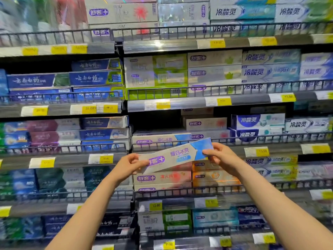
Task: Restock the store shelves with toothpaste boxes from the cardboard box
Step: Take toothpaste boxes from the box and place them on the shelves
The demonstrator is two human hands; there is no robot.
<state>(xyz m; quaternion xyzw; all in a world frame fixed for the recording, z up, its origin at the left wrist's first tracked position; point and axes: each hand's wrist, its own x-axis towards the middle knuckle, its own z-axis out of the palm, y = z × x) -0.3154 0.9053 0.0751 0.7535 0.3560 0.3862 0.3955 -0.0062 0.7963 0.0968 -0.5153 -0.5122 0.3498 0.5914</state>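
I hold one long silver toothpaste box (175, 156) with purple and blue print in front of the shelves, tilted up to the right. My left hand (128, 166) grips its left end and my right hand (220, 156) grips its blue right end. Just behind it, on the middle shelf, a matching silver and blue box (160, 139) lies behind the wire rail (180, 144), with a dark gap (155, 121) above it. The cardboard box is out of view.
Shelves full of toothpaste boxes fill the view, each with a wire front rail and yellow price tags (155, 205). Blue boxes (104, 134) stand to the left of the gap, white and purple ones (257, 123) to the right, orange ones (215, 175) below.
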